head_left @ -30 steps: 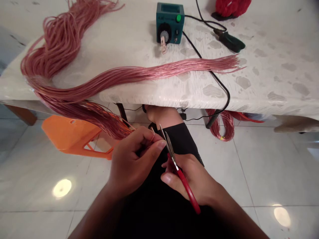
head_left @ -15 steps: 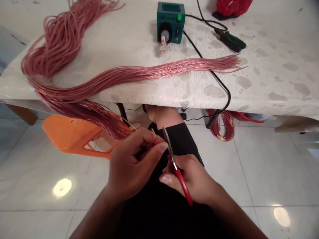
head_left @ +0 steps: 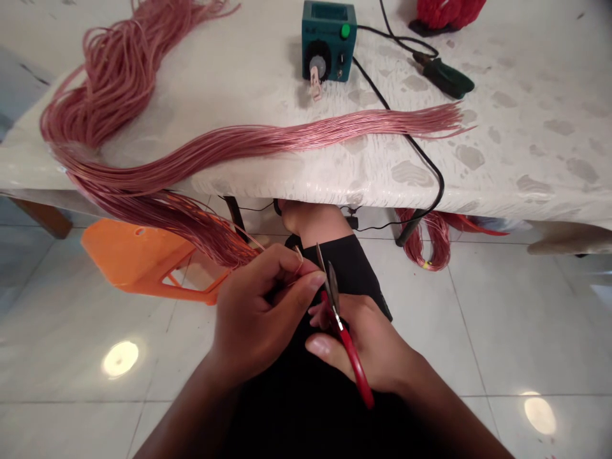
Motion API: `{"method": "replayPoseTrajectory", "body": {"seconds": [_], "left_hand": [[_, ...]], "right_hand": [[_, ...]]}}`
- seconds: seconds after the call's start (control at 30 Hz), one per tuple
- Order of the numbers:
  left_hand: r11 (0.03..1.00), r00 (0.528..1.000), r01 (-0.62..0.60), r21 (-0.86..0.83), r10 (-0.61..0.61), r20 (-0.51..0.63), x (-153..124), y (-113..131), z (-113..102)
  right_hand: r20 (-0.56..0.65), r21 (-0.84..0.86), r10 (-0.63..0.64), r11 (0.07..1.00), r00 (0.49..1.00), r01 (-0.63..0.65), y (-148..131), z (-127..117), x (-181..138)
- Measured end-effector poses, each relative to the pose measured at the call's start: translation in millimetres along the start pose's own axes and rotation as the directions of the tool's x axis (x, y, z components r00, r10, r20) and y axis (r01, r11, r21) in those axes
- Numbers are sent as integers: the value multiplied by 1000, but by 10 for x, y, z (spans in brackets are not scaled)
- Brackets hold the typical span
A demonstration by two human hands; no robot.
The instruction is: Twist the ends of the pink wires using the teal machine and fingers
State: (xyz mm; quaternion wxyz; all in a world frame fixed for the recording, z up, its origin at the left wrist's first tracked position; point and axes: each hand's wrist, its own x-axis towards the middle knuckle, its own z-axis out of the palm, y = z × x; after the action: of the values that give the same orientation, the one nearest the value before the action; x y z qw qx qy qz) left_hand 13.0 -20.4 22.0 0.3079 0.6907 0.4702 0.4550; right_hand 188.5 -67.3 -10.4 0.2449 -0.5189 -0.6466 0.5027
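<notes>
My left hand is closed, thumb against the fingers, pinching a thin pink cord whose end pokes up above the fingers. My right hand grips red-handled scissors. Their blades are slightly apart and point up, just to the right of my left fingertips. A thick bundle of pink cords lies along the table, one part stretched to the right. Another part hangs over the front edge and runs down to my left hand, which hides its end.
A teal box with a green button stands on the table, its black cable trailing over the edge. Green-handled pliers lie beside it. Below are an orange plastic stool and a coil of pink cord.
The scissor blades have parted from closed to slightly apart. My left hand has shifted a little to the right, still pinching the cord.
</notes>
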Motion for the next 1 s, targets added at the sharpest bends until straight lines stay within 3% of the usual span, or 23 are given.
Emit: {"method": "replayPoseTrajectory", "body": {"seconds": [0.3,0.6,1.0], "left_hand": [[1000,1000,6,5,-5,-28,9,-32,18],[996,1000,11,-91,-11,9,17,25,69],[1000,1000,5,6,-5,-16,-26,13,34]], "right_hand": [[-64,31,35,999,997,-33,22,23,17],[-34,46,-35,998,999,36,-8,39,62],[-69,32,60,998,996,-58,39,49,55]]}}
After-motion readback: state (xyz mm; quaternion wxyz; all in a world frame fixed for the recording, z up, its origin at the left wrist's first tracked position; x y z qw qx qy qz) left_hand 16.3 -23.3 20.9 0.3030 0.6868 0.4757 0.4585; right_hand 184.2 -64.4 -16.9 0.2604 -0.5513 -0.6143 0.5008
